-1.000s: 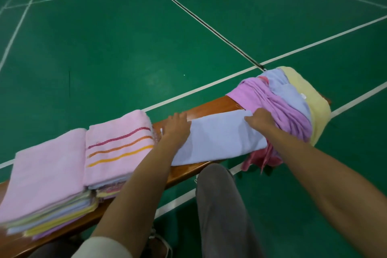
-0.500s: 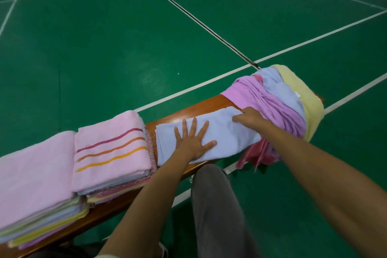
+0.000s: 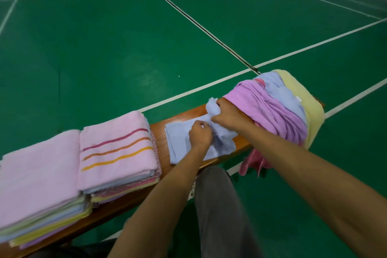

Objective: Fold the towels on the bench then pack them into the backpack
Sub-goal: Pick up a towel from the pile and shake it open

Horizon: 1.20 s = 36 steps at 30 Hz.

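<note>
A light blue towel (image 3: pixel 184 142) is lying on the brown wooden bench (image 3: pixel 161 130), right in the middle. Both hands are grabbing it. The left hand (image 3: pixel 200 135) is curling its fingers and pinching the cloth near the middle of the towel. The right hand (image 3: pixel 227 114) is gripping the right end of the same towel, and a bunched corner is sticking up above the knuckles. The part of the towel on the left is lying flat, but the part by the hands is all crumpled.

Just to the right of the hands, a messy pile of towels (image 3: pixel 278 109) is sitting on the end of the bench — purple, blue and yellow ones, all unfolded. A pink towel (image 3: pixel 253 163) is hanging down off the front edge under that pile.

On the left side of the bench, two neat stacks are sitting side by side and touching. The near stack (image 3: pixel 37 176) is topped with a plain pink towel. The other stack (image 3: pixel 117 148) is topped with a pink towel with three stripes — dark red, orange and yellow. This stack is near the blue towel but not touching it.

A leg in grey trousers (image 3: pixel 219 209) is showing below the bench, between the two arms. The green floor (image 3: pixel 125 37) with white lines is spreading out behind everything
</note>
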### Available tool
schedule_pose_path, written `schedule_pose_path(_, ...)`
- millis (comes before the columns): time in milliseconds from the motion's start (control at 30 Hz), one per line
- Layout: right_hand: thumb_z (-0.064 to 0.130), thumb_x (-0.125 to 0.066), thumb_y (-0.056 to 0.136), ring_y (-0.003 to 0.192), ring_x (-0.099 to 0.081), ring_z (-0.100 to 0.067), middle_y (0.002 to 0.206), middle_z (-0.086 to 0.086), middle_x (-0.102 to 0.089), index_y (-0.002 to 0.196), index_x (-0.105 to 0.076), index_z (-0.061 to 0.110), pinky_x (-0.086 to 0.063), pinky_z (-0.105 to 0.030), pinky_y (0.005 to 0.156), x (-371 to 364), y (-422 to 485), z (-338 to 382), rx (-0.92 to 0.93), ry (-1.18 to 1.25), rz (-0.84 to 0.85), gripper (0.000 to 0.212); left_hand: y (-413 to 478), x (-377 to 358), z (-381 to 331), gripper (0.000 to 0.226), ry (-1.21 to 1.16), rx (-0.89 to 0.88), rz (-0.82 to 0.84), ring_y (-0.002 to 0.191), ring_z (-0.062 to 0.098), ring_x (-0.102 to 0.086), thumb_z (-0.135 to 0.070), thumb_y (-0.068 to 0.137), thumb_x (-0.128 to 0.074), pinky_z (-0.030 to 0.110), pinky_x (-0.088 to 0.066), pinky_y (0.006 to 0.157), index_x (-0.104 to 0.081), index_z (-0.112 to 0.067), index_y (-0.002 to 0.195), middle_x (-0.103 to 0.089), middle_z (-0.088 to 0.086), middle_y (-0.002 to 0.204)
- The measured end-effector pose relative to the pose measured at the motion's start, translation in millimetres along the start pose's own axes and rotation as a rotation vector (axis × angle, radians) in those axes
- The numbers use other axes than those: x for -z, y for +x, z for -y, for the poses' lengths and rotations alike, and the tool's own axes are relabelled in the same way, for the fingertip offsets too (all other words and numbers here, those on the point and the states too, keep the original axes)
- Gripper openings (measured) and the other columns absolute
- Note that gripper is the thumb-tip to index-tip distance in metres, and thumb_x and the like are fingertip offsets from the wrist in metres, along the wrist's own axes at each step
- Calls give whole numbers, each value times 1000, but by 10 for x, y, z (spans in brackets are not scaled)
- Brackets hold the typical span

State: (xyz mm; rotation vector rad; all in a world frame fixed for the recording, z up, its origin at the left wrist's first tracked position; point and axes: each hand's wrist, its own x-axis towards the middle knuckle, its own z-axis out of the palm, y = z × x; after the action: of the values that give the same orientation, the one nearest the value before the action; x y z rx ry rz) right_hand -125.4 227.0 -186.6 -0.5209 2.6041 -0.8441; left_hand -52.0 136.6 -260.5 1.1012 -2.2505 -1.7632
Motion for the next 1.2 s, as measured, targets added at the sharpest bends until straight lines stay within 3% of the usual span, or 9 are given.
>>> schedule_pose_path(100,25,-55,101,90,-59,-20,107,-7,-61,121,-56,14,-48,-32,77,-255,-120,286,-11,113,43,23,12,218,-103,47,-342,223,61,83,27,-67,-46,106,-38,39,-58,74,-70,-11,105,-73,10,97)
schedule_pose_path(300,6,-46,99,78,-72,-26,90,-16,-68,112,-57,3,-63,-40,68,-551,-241,568,-165,225,279,17,102,560,70,62,-103,304,-6,91,30,-68,-69,94,-46,33,-52,81,-69,-11,95,-74,14,99)
schedule_pose_path(400,-7,-47,99,97,-70,-35,107,-21,-65,108,-51,4,-62,-39,76,-578,-310,570,-217,495,392,15,-64,748,42,57,-127,288,-113,101,32,-66,-60,98,-46,32,-49,81,-66,-8,111,-70,12,113)
schedule_pose_path(500,-8,-51,98,92,-73,-36,115,-22,-65,124,-51,9,-63,-44,77,-646,-223,445,-285,604,269,31,-131,859,2,61,32,254,-259,116,35,-58,-56,104,-33,39,-45,97,-60,-6,128,-62,16,130)
schedule_pose_path(667,19,-65,96,109,-60,-27,128,-9,-60,132,-54,15,-54,-33,83,-664,-180,156,-133,3,-117,37,-182,929,16,88,295,219,-206,145,37,-34,-54,96,-58,42,-33,116,-17,-5,156,-31,15,161)
schedule_pose_path(833,30,-75,90,115,-57,-30,128,-10,-58,127,-52,11,-50,-39,87,-712,-136,151,-366,279,97,47,-159,968,26,76,435,250,-127,134,35,-49,-47,96,-63,36,-44,106,-30,-4,149,-47,15,148)
schedule_pose_path(1000,34,-83,82,116,-55,-34,132,-12,-55,128,-46,9,-50,-51,101,-658,-99,156,-526,495,265,64,-157,978,53,55,327,302,-76,129,33,-52,-47,106,-41,33,-43,102,-42,-10,146,-52,14,145)
schedule_pose_path(1133,33,-82,80,107,-60,-31,123,-11,-63,123,-55,11,-54,-49,95,-550,-103,192,-440,643,198,55,-182,962,64,65,61,357,-136,131,35,-49,-59,104,-35,38,-37,110,-46,-9,144,-51,14,147)
schedule_pose_path(1200,31,-77,87,102,-62,-29,116,-11,-64,122,-54,11,-56,-48,92,-463,-141,237,-374,671,174,46,-185,968,34,77,-30,359,-74,130,35,-49,-69,93,-50,41,-39,108,-43,-13,145,-51,12,145)
